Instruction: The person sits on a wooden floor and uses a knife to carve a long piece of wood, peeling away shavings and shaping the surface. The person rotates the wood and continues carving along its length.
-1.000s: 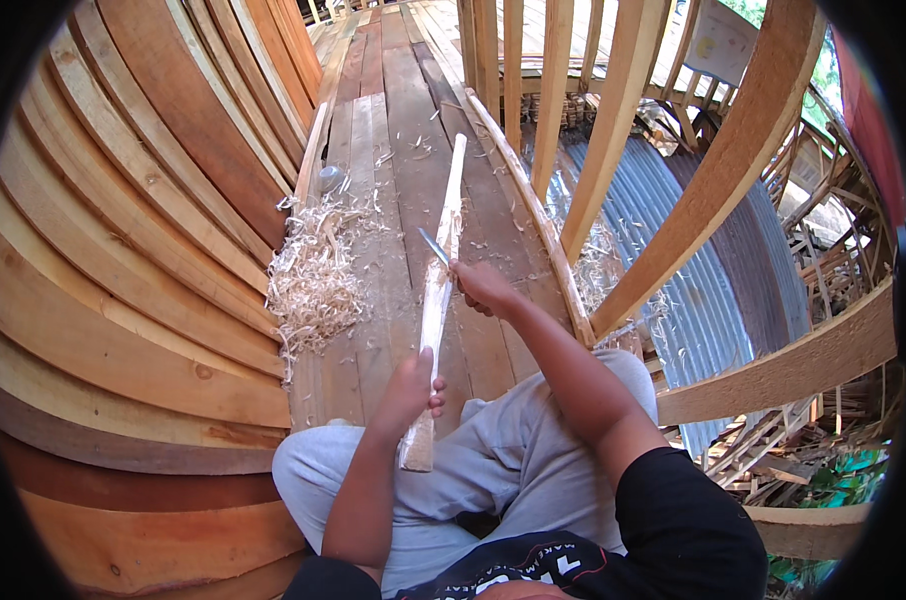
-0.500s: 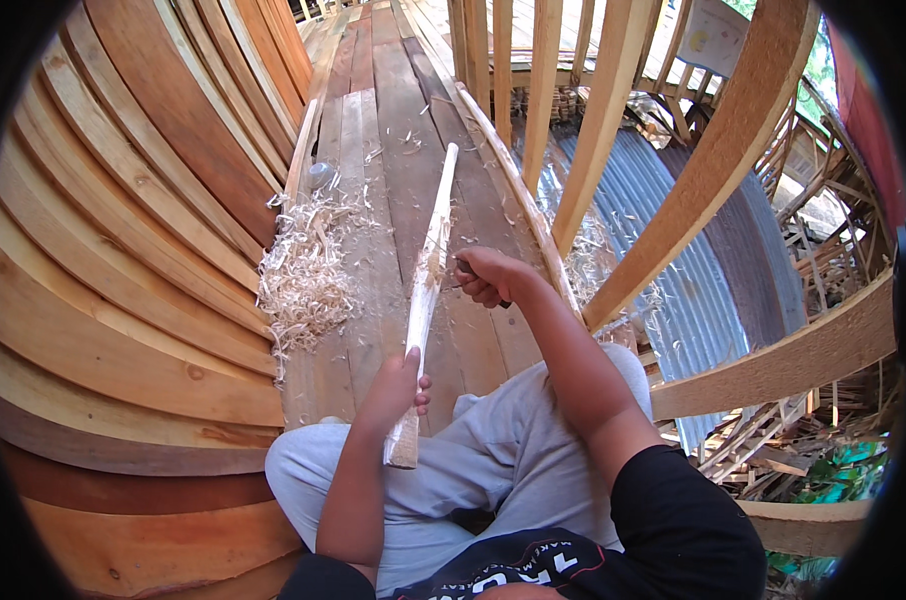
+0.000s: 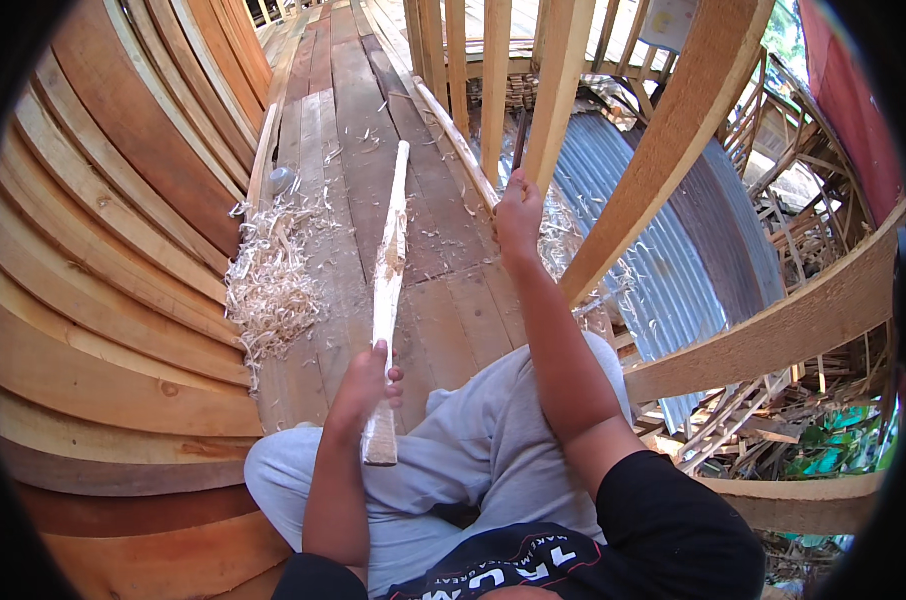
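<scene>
My left hand (image 3: 365, 385) is wrapped round the thick lower part of a pale, partly carved wooden stick (image 3: 388, 285). The stick slants away from me, its squared butt near my lap and its slim rounded tip far out over the boards. A rough, torn patch with brownish bits shows about midway along it. Off to the right, my right hand (image 3: 518, 215) is closed on a knife (image 3: 521, 138), whose narrow dark blade points up and away by the railing posts. The knife is apart from the stick; its handle is hidden in my fist.
Curled wood shavings (image 3: 273, 285) lie heaped on the plank floor (image 3: 345, 130) at left, near a small clear round object (image 3: 281, 180). Stacked boards (image 3: 123, 300) wall the left side. Wooden railing posts (image 3: 663, 160) stand right, with corrugated metal sheets (image 3: 643, 270) below.
My right hand has moved up and right, from beside the stick's middle to the railing, and the blade now points upward. My left hand keeps its hold; the view has shifted slightly.
</scene>
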